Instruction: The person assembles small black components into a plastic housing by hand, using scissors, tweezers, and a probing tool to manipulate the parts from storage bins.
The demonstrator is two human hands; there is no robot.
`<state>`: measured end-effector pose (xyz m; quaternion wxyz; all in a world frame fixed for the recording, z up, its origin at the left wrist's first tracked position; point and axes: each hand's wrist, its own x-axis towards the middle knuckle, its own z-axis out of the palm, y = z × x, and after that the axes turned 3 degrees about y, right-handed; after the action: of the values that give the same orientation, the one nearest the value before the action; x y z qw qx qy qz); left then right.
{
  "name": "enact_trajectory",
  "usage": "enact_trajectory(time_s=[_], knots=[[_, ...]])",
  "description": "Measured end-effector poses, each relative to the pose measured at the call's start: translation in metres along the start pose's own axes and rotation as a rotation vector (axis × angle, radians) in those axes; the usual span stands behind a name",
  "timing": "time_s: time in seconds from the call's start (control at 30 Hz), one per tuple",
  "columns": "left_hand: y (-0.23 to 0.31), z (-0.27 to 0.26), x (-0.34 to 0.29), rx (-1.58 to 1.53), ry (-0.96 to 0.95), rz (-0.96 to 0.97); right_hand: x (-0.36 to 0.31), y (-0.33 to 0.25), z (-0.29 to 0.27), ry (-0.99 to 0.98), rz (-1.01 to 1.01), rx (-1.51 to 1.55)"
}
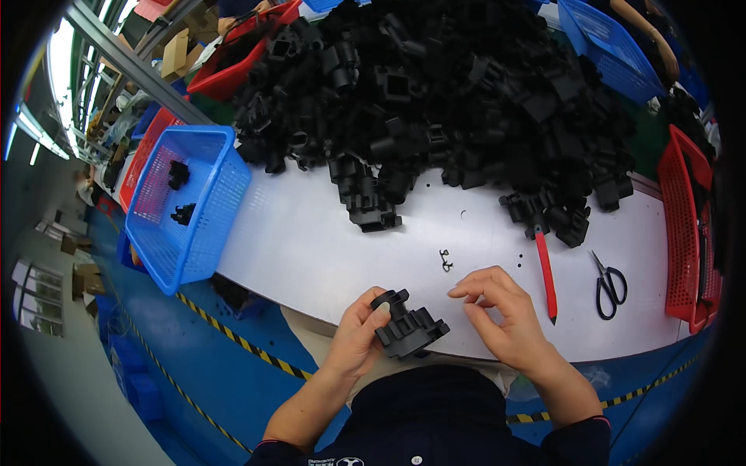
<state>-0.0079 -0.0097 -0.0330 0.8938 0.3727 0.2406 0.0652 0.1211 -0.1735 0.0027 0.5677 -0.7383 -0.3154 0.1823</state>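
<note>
In my left hand [361, 332] is a black molded plastic part [409, 326], gripped by thumb and fingers near the table's front edge. It has a round flange and several stubby projections. Just right of it, apart from the part, hovers my right hand [505, 318]; its fingers are bent, thumb and forefinger separated, with nothing visible between them. Small black scraps [445, 261] lie on the white table beyond my hands. To the right are a red-handled knife or trimming tool [546, 276] and scissors with black handles [608, 286].
A large heap of black plastic parts [435, 101] covers the table's far side. At left stands a blue basket [221, 182] holding two black parts. A red basket [678, 233] edges the right side. More baskets and other people's arms [649, 35] show at the back.
</note>
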Motion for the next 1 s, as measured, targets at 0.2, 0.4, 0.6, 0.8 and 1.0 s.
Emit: enact_trajectory(time_s=[0.2,0.4,0.6,0.8,1.0], knots=[[0.005,0.013,0.002,0.243,-0.011,0.157,0.010,-0.006,-0.005,-0.316,0.004,0.100],[0.001,0.019,-0.004,0.333,-0.082,0.260,-0.002,0.012,-0.023,-0.030,0.328,0.685],[-0.001,0.021,-0.005,0.671,-0.176,0.378,-0.036,0.029,-0.032,0.286,0.043,-0.021],[-0.002,0.014,-0.010,0.776,-0.135,0.442,-0.036,0.041,-0.056,0.437,-0.081,-0.459],[-0.002,0.012,-0.003,0.471,-0.083,0.310,-0.045,0.041,-0.073,0.532,-0.015,-0.589]])
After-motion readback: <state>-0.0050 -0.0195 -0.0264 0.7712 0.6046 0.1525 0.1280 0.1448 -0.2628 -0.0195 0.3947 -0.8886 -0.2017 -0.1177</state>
